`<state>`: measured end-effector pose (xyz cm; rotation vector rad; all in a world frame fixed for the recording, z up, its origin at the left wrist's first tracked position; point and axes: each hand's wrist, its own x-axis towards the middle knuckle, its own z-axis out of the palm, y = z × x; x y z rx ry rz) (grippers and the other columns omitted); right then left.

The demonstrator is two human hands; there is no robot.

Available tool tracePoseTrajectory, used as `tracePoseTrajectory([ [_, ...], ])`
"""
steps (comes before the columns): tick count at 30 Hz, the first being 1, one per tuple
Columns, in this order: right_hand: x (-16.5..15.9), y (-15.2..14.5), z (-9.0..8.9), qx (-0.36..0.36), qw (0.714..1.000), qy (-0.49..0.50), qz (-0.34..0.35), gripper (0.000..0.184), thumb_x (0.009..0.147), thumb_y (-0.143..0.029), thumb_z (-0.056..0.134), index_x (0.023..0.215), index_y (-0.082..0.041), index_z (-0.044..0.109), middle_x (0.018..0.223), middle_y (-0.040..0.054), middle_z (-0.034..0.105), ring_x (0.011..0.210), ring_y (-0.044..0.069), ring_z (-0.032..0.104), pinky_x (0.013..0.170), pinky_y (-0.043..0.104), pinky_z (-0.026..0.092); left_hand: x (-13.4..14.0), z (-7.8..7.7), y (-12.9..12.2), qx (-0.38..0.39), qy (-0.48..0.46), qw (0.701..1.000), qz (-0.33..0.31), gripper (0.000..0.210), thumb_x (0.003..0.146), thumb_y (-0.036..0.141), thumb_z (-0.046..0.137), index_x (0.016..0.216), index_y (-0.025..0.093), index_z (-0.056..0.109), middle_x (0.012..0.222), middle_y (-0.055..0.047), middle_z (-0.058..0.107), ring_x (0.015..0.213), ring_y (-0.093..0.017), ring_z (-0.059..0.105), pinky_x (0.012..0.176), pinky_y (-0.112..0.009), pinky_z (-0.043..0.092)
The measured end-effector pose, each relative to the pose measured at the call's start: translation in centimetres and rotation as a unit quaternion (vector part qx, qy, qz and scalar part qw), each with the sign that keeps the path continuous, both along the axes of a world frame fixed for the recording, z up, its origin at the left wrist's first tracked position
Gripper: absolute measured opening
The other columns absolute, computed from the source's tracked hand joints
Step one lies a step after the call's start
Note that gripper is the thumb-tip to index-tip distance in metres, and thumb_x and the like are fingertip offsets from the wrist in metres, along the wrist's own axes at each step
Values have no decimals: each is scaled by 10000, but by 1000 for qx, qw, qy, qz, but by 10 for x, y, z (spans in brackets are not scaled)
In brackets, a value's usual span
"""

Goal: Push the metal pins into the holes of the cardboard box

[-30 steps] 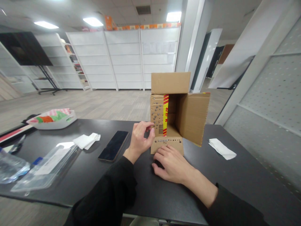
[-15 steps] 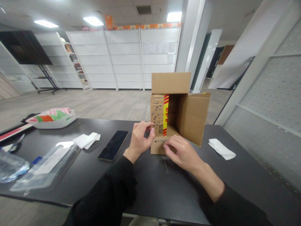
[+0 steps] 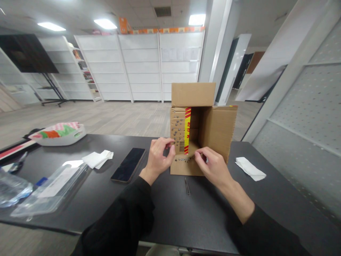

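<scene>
An open cardboard box (image 3: 193,171) stands on the black table, its opening facing me. Small round grey studs dot its left flap (image 3: 174,124), and more of them form a row (image 3: 183,159) on the lower flap. My left hand (image 3: 159,156) is beside the left flap, thumb and index finger curved with a gap between them and nothing visible there. Over the right part of the lower flap, my right hand (image 3: 213,165) has its thumb and fingertips pinched together; anything between them is hidden. A thin pair of metal rods (image 3: 187,186) lies in front of the box.
Left of my hands lie a phone (image 3: 128,165), white tissues (image 3: 98,159), a clear plastic case (image 3: 53,188) and a plastic bottle (image 3: 13,188). A white basket (image 3: 61,138) is farther back. Another folded tissue (image 3: 250,168) is at the right.
My right hand has moved right and slightly up along the lower flap, uncovering more of the stud row. The left hand has stayed in place.
</scene>
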<state>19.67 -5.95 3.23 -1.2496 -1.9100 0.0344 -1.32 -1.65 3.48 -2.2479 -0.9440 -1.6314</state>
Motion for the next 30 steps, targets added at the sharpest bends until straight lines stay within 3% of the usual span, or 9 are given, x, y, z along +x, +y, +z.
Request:
tracePoseTrajectory([
  [18, 0, 4, -4, -25, 1000, -18, -5, 214, 949, -280, 447, 866, -185, 620, 826, 61, 649, 743, 185, 612, 689, 299, 453, 0, 0, 0, -10, 0, 1000, 6, 172, 847, 160, 557, 1016, 192, 567, 770, 10, 614, 704, -130, 566, 760, -311, 427],
  [30, -2, 0, -1, -60, 997, -50, 28, 200, 951, -278, 456, 900, -198, 632, 873, 56, 651, 753, 176, 610, 663, 295, 464, 0, 1, -1, -5, 2, 1000, 6, 158, 851, 162, 551, 1005, 192, 565, 764, 6, 615, 698, -132, 567, 748, -314, 428],
])
